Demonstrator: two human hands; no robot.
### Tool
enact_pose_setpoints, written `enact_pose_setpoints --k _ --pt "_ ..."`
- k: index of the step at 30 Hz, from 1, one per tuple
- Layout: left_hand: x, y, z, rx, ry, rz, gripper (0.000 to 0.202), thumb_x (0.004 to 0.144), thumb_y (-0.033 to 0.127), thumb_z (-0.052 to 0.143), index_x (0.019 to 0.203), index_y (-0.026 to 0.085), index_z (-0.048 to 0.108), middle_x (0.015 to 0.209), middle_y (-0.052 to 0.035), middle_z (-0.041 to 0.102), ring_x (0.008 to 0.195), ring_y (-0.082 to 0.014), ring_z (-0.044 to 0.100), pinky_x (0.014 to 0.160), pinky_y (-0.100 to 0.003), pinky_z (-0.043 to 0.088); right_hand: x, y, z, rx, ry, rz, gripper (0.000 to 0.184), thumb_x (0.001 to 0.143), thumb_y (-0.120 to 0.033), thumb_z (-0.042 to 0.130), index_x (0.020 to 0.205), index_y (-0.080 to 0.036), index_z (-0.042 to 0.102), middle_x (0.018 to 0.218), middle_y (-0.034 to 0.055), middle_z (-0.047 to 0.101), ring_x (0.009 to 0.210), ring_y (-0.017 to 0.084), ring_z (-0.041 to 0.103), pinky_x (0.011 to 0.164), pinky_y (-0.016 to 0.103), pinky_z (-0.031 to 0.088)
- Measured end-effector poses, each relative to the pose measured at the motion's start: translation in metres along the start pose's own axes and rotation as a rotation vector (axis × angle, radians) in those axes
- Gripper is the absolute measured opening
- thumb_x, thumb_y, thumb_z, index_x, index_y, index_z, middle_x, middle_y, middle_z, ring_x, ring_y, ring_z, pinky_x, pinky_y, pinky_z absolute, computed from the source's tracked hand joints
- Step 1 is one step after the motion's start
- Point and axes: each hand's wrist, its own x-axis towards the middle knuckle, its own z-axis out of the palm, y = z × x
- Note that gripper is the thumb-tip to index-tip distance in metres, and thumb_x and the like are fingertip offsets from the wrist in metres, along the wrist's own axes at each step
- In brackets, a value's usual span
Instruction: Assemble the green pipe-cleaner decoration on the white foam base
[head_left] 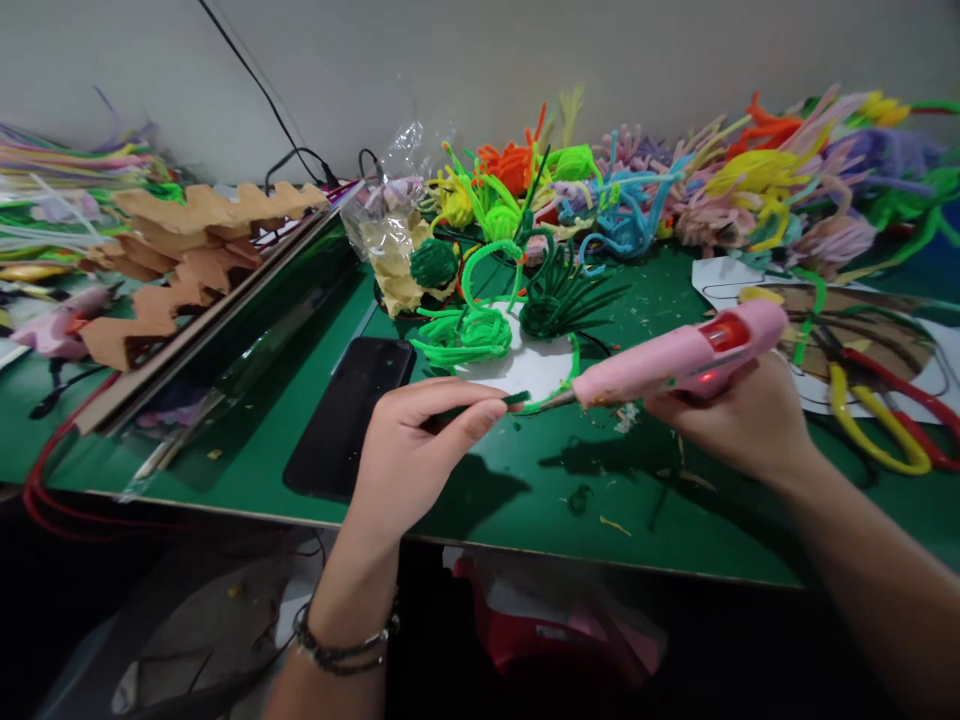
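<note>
My right hand (739,415) is wrapped round a pink hot glue gun (660,360), whose nozzle points left. Between the thumb and fingers of my left hand (431,440) is a short dark green pipe cleaner piece (517,399), its end close to the nozzle tip. Just behind lies a white card (536,360) edged with bright green pipe cleaner. Around that card sit a light green pipe cleaner bundle (476,335) and a spiky dark green bundle (559,305). A small orange-red light glows on the gun.
A black phone (349,415) lies left of my left hand. Red- and yellow-handled pliers or scissors (877,400) rest on white paper at right. Colourful pipe cleaner bundles (765,185) line the wall. Brown zigzag cardboard (176,280) and a second pink glue gun (64,320) are at left.
</note>
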Motion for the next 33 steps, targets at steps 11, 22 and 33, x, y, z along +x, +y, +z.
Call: enact_pose_setpoints --k 11,22,33 --pt "0.004 -0.005 -0.005 -0.013 -0.019 0.050 0.016 0.077 0.023 0.052 0.071 0.018 0.066 0.072 0.0002 0.069 0.063 -0.0100 0.059 0.055 -0.020 0.045 0.023 0.033 -0.033 -0.289 0.184 0.415 0.023 0.056 -0.028 0.061 0.053 -0.021 0.039 0.050 -0.0005 0.043 0.047 0.011 0.041 0.046 0.027 0.031" --pt "-0.003 -0.002 0.004 0.175 0.079 0.201 0.031 0.087 0.025 0.031 0.103 0.021 0.058 0.065 0.0007 0.059 0.062 -0.0115 0.050 0.065 -0.028 0.036 0.012 0.037 -0.043 -0.105 0.578 0.186 0.010 0.062 -0.018 0.050 0.072 -0.017 0.049 0.074 0.0074 0.054 0.063 0.014 0.050 0.059 0.029 0.040" --pt "-0.007 -0.005 0.020 0.325 0.135 0.709 0.054 0.079 0.019 0.033 0.131 0.020 0.018 0.086 -0.0032 0.060 0.063 -0.0137 0.050 0.063 -0.029 0.032 0.016 -0.061 -0.037 0.075 -0.553 -0.359 0.020 0.078 -0.029 0.048 0.076 -0.018 0.066 0.072 0.0015 0.063 0.069 0.012 0.054 0.065 0.026 0.037"
